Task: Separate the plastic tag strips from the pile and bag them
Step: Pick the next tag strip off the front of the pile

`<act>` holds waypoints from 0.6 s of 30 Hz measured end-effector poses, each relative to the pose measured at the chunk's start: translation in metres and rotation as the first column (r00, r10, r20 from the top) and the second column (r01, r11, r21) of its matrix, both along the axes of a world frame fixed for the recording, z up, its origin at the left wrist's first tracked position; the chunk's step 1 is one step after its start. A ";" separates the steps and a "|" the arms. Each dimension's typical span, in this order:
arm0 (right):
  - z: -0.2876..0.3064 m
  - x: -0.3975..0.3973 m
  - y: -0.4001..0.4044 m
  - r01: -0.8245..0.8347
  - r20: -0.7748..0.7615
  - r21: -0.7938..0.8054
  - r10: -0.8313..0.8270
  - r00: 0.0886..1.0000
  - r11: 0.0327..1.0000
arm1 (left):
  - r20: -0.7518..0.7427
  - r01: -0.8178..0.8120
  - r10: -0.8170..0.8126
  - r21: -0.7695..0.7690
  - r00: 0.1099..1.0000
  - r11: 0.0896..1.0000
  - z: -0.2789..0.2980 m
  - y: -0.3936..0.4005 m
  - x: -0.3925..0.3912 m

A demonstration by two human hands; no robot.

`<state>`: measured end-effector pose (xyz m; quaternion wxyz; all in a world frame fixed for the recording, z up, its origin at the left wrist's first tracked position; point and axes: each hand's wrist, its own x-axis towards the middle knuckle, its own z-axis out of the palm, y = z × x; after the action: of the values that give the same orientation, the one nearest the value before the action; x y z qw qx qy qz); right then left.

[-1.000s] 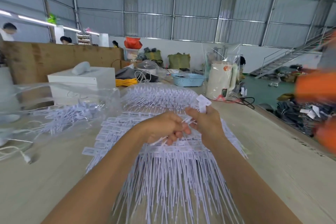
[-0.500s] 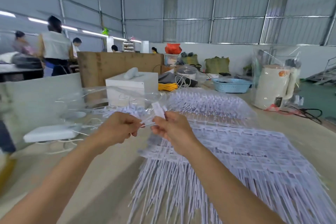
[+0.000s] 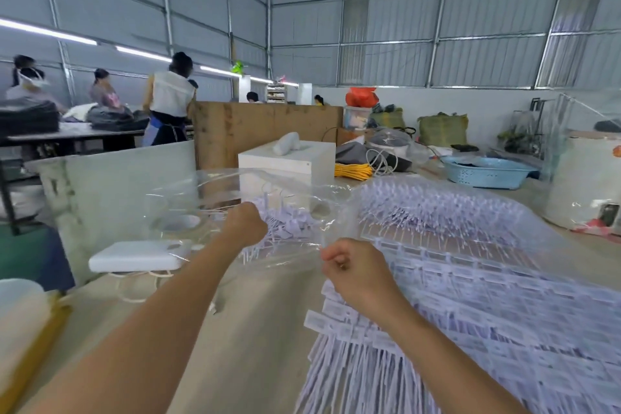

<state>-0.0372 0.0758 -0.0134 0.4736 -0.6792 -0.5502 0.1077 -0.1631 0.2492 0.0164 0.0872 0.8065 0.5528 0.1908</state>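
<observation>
A big pile of white plastic tag strips [image 3: 487,296] covers the right half of the wooden table [image 3: 242,346]. A clear plastic bag [image 3: 215,202] lies open at centre left, with loose tag strips [image 3: 289,228] inside it. My left hand [image 3: 243,223] is inside the bag's mouth with its fingers curled; thin strip ends stick out to its left. My right hand [image 3: 353,267] pinches the bag's near edge at the pile's left corner.
A flat white device [image 3: 134,257] with a cable lies left of the bag, a white box [image 3: 285,165] behind it. A blue basket [image 3: 487,171] and a white wrapped appliance [image 3: 584,185] stand at the back right. Several people work at a table far left.
My view has swung left. Both hands left the pile with a tag strip; my left hand has now gone into the bag and my right hand has taken hold of the bag's edge.
</observation>
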 end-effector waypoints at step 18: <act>0.024 0.036 -0.079 0.056 -0.051 0.080 -0.052 0.997 0.995 | -0.228 0.352 -0.300 0.241 0.926 0.904 0.035 -0.155 0.037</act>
<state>-0.0014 -0.0028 0.0104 0.5169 -0.6711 -0.5239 0.0893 -0.1261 0.0946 0.0517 -0.0480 0.9061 0.3830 0.1731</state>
